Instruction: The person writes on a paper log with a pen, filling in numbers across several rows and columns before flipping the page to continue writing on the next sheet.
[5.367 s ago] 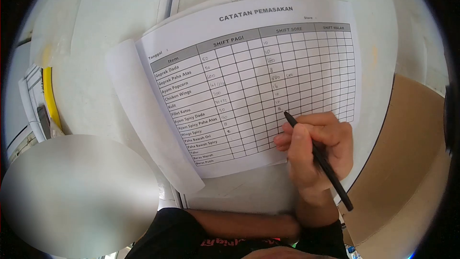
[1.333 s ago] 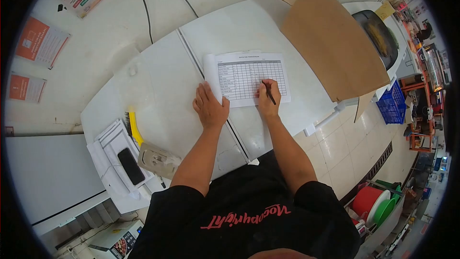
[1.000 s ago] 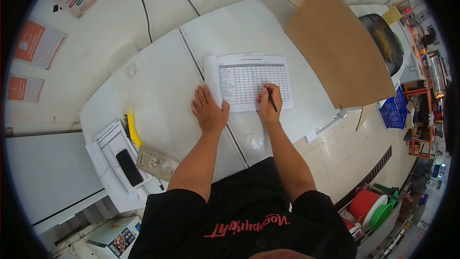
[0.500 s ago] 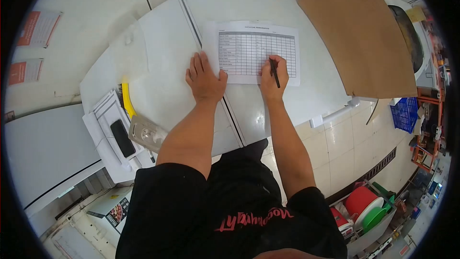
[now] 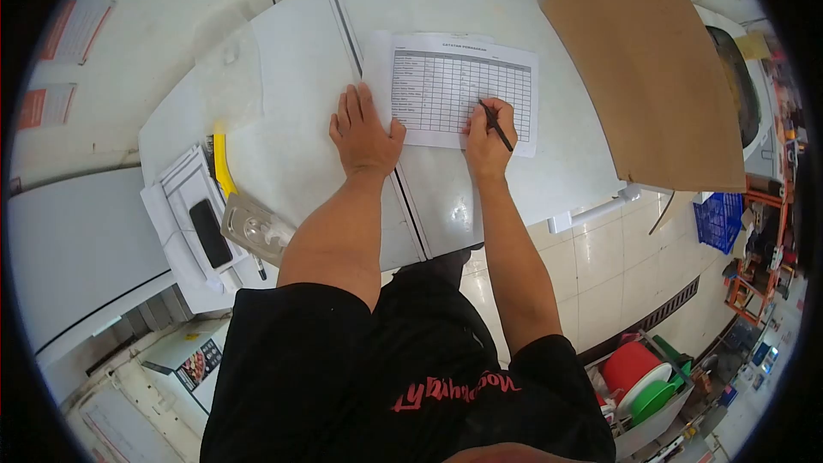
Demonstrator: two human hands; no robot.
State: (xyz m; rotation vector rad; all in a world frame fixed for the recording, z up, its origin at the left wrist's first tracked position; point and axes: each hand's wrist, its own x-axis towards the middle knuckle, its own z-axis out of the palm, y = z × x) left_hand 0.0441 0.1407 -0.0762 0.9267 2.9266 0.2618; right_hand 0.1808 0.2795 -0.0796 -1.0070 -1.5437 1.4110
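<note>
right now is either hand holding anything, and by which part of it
The right hand holds a slim black pen by its lower part, near the writing tip. The left hand holds nothing; it lies open, palm down, on the white tabletop.

Bright light, black fisheye edges
Glare spot on the surface (image 5: 446, 193); small print on the sheet (image 5: 463, 94) seems kinda mushy.

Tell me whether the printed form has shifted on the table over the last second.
No, not visibly: the form lies just right of the table seam, as it did then.
</note>
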